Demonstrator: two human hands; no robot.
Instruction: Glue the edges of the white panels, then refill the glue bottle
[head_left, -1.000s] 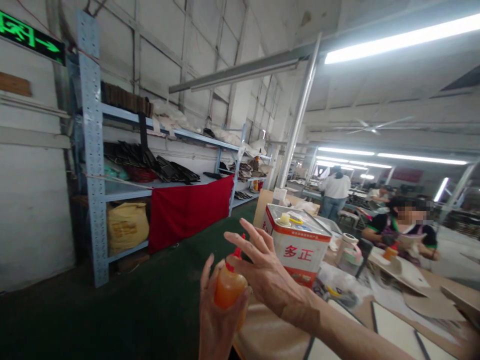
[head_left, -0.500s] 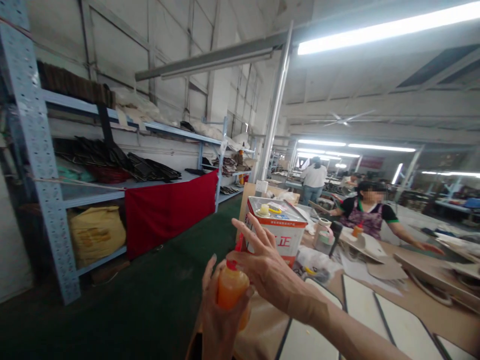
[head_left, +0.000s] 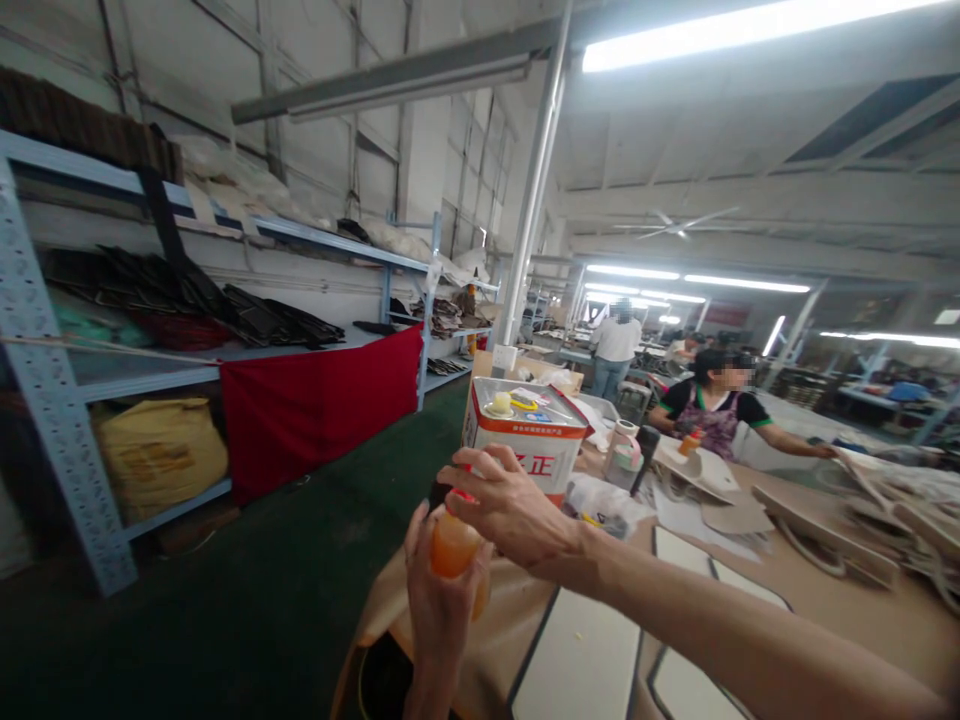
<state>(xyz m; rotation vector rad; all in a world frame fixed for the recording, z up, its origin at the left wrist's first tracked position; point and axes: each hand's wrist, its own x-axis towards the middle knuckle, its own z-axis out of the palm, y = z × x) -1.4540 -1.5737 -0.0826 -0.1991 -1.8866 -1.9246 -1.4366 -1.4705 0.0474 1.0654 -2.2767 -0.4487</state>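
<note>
Wrapped around the lower body of an orange bottle [head_left: 453,546] is my left hand [head_left: 439,600], keeping it upright near the table edge. My right hand [head_left: 506,505] closes over the bottle's red cap [head_left: 460,500] from above, with its fingers curled around the top and hiding most of it. Just behind the hands stands a large white and orange tin [head_left: 525,420] with a pale plug on its lid. Cream panels with dark edges [head_left: 581,650] lie on the brown table under my right forearm.
Blue shelving [head_left: 75,470] with dark pieces, a yellow sack [head_left: 161,455] and a red cloth [head_left: 326,415] stands left. Across the table a person [head_left: 712,410] in an apron sits by another orange bottle [head_left: 689,442] and curved beige pieces [head_left: 694,470].
The view has shifted right and slightly down. My right hand's fingers, more spread before, are now curled over the cap. The seated person's arm reaches to beige material at the right.
</note>
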